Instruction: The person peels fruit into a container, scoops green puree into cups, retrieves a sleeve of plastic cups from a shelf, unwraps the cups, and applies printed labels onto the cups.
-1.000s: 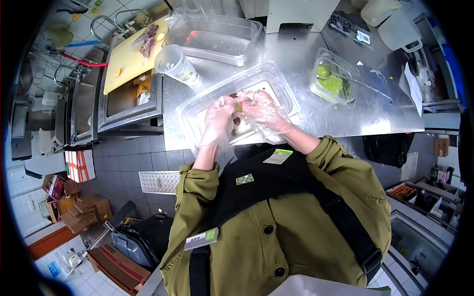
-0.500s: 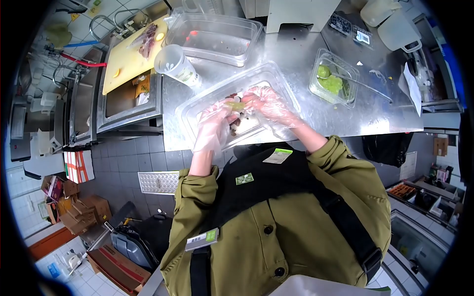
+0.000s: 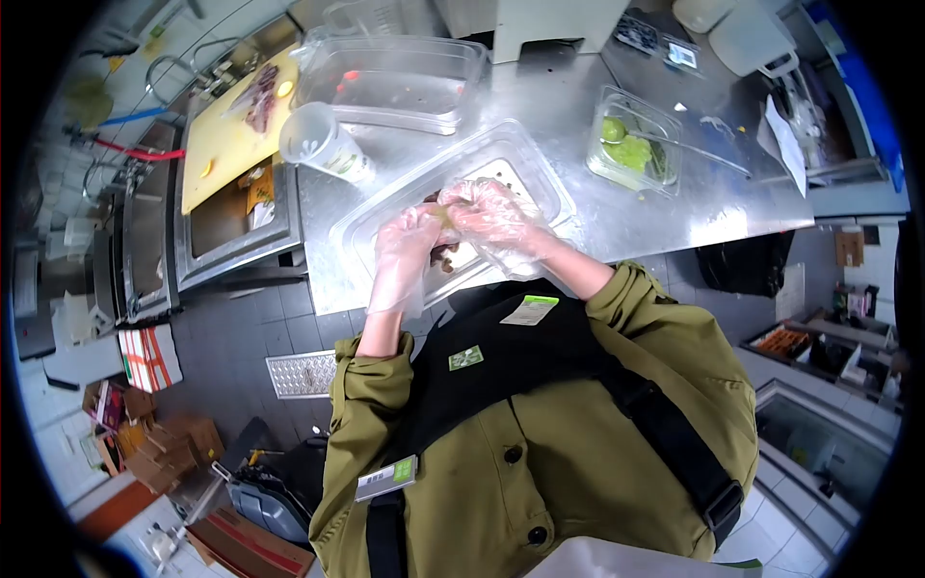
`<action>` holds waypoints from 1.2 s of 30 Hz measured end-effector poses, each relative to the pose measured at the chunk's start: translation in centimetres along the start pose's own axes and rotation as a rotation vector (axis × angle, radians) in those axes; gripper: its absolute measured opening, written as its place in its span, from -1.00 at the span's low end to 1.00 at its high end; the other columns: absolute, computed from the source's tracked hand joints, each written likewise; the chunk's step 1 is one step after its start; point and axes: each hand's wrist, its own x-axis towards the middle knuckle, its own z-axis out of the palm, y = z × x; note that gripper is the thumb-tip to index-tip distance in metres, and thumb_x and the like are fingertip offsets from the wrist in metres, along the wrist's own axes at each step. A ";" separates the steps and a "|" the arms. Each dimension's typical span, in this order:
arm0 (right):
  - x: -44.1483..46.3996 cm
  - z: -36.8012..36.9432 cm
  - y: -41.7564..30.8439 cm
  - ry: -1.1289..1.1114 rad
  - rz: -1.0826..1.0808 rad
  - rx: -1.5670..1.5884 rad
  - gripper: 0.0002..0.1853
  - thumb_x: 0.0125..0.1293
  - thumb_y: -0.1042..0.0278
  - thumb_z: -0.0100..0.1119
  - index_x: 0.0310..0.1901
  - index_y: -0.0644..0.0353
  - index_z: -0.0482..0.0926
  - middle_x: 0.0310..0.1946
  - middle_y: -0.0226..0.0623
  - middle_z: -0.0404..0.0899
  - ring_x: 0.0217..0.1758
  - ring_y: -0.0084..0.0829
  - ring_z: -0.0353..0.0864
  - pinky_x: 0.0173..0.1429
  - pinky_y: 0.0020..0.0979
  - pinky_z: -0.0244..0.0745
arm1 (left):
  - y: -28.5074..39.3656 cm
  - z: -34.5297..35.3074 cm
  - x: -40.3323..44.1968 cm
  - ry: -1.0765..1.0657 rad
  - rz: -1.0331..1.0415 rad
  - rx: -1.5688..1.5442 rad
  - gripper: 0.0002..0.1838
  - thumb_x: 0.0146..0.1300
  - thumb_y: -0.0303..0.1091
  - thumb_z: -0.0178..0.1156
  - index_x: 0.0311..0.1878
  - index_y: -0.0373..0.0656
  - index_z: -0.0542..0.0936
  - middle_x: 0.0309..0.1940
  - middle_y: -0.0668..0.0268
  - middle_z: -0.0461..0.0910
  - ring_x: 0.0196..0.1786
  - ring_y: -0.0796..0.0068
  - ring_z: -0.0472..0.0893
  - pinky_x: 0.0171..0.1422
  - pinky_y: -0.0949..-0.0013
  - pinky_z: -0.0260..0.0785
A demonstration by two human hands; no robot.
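My left hand (image 3: pixel 407 245) and my right hand (image 3: pixel 489 218), both in clear plastic gloves, meet over a clear plastic tub (image 3: pixel 551 178). Between their fingertips they pinch a small yellow-green piece (image 3: pixel 445 217), mostly hidden by the fingers. Small dark brown bits (image 3: pixel 444 258) lie beneath my hands on the tub's white bottom, with a few more past my right hand. To the upper left of the tub, a clear measuring cup (image 3: pixel 323 143) stands on the steel table.
A second clear tub (image 3: pixel 390 87) with red bits is behind the cup. A yellow cutting board (image 3: pixel 226 140) lies over the sink (image 3: pixel 241 236) at left. To the right, a small container (image 3: pixel 634 144) holds green fruit, with a long utensil across it.
My hands have come closer together around the yellow-green piece, which was more exposed half a second ago. The whole view has tilted and shifted slightly.
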 end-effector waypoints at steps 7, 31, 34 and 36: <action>-3.7 -8.8 0.7 0.529 -0.142 0.473 -0.84 0.05 0.59 -0.06 -0.33 0.35 0.49 -0.53 -0.35 0.49 -0.52 -0.57 0.50 -0.37 -0.58 0.44 | -1.8 -0.4 1.6 -0.145 -0.026 0.436 -0.78 0.13 -0.50 -0.05 -0.24 -0.27 0.58 -0.54 0.15 0.56 -0.50 0.54 0.52 -0.35 0.49 0.33; -14.6 -29.5 7.0 1.053 0.101 0.385 -0.76 0.18 0.29 0.07 -0.24 0.30 0.50 -0.54 -0.42 0.46 -0.55 -0.59 0.38 -0.48 -0.56 0.33 | -1.1 11.0 5.2 0.197 0.474 0.738 -0.74 0.01 -0.60 -0.04 -0.21 -0.29 0.53 -0.51 0.02 0.48 -0.39 0.13 0.48 -0.28 0.27 0.29; -11.8 -31.2 4.7 0.885 0.001 0.110 -0.71 0.20 0.22 0.05 -0.25 0.32 0.50 -0.58 -0.51 0.40 -0.56 -0.56 0.35 -0.45 -0.49 0.32 | 1.1 19.6 6.6 0.095 0.647 0.910 -0.72 0.01 -0.50 0.09 -0.14 -0.16 0.54 -0.50 0.12 0.51 -0.37 0.22 0.50 -0.24 0.25 0.32; -9.5 -30.9 1.6 0.629 -0.057 -0.077 -0.72 0.19 0.20 0.07 -0.29 0.29 0.50 -0.60 -0.54 0.36 -0.58 -0.59 0.31 -0.47 -0.51 0.26 | 1.9 25.1 8.1 0.030 0.493 1.008 -0.66 0.00 -0.27 0.19 -0.11 -0.12 0.52 -0.44 0.12 0.53 -0.36 0.19 0.52 -0.25 0.22 0.36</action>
